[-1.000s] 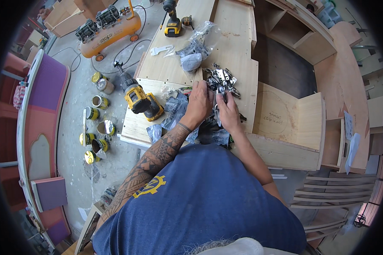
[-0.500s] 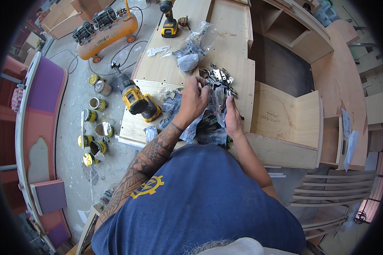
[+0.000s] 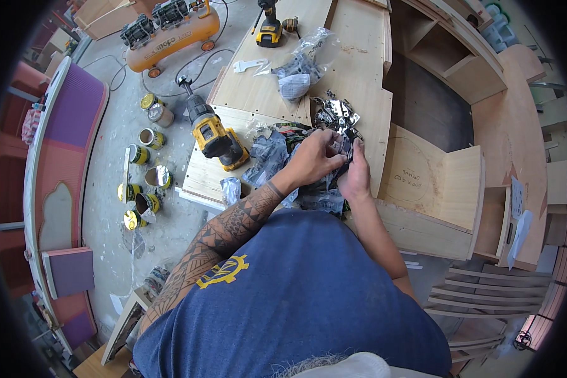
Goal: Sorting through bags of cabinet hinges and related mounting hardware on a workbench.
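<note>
Yellow-and-black drill [image 3: 215, 135], orange compressor [image 3: 173, 31], silvery hinges [image 3: 337, 116], pale plywood panel [image 3: 359, 63]

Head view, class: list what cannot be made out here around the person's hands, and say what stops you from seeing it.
- Item between left hand and right hand: head view, covered by fingers, too small.
- Pile of metal hardware: single pieces too small to tell apart.
- Clear plastic bags under the hands: contents hidden by crumpled film and forearms.
- Second yellow drill: cut off by the top edge.
</note>
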### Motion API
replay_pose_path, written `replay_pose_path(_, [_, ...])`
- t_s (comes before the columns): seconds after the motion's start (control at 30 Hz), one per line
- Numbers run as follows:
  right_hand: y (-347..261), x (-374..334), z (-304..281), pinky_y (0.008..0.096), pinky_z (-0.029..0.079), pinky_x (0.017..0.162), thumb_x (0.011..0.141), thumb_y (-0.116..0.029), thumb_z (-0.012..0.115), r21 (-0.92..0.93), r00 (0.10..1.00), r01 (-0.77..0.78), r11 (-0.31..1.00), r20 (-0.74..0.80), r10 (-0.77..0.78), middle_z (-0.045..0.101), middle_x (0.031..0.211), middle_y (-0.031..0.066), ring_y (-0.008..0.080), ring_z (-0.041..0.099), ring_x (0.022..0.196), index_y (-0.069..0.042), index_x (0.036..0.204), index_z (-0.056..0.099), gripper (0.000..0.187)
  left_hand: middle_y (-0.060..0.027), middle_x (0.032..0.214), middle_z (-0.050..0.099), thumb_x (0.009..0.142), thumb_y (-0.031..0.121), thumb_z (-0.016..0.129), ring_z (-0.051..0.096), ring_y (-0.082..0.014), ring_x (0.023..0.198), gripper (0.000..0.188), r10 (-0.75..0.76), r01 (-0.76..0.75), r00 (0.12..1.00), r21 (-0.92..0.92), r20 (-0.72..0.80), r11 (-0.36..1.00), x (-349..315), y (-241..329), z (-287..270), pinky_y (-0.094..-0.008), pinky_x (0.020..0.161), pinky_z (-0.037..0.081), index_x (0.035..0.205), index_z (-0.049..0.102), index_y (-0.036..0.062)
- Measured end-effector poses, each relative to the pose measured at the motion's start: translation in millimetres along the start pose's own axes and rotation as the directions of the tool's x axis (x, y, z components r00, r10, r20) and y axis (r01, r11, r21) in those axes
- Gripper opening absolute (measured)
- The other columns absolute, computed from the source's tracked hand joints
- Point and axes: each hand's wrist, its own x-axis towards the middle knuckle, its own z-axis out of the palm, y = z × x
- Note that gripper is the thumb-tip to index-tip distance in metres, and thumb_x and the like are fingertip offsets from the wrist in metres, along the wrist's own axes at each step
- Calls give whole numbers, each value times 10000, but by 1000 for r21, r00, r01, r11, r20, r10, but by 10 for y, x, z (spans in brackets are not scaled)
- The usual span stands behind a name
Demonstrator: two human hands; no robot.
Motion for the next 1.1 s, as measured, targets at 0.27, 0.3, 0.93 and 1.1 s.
replay_pose_path(0.27, [-55, 193, -96, 480, 602, 929, 1156, -270, 383, 98, 930, 33, 995, -369, 5, 667, 1257, 125, 284, 708, 1089, -63, 1324, 532, 305, -128, 1047, 671, 890, 48, 768, 714, -174, 888, 506, 14, -36, 992, -182, -123, 983, -67, 173, 48, -334, 804, 576, 1351, 575, -25])
replay_pose_path(0.3, [-76, 196, -132, 480, 602, 929, 1156, -270, 383, 99, 928, 35, 994, -372, 4, 667, 1257, 125, 284, 708, 1089, -63, 1324, 532, 305, -144, 1091, 656, 879, 37, 768, 722, -197, 899, 549, -23, -40, 979, -300, -201, 953, -73, 166, 67, -345, 797, 577, 1385, 565, -22])
replay_pose_path(0.93, [-360, -171, -91, 251, 296, 416, 1044, -656, 548, -139, 918, -312, 940, -297, 261, 509, 664, -12, 86, 425, 502, -136, 928, 589, 535, -42, 1074, 674, 959, -30, 637, 644, -85, 901, 412, -92, -66, 952, -493, -290, 867, 285, 117, -187, -261, 812, 554, 1361, 547, -41])
replay_pose_path(1.1, [-505, -253, -286, 281, 390, 526, 1036, -591, 624, -42, 918, -142, 989, -379, 116, 530, 697, -22, 92, 503, 604, -131, 962, 607, 466, -38, 1010, 678, 939, 10, 678, 637, -87, 859, 405, -152, -11, 946, -494, -288, 869, 368, -53, -372, -239, 781, 531, 1327, 574, -41])
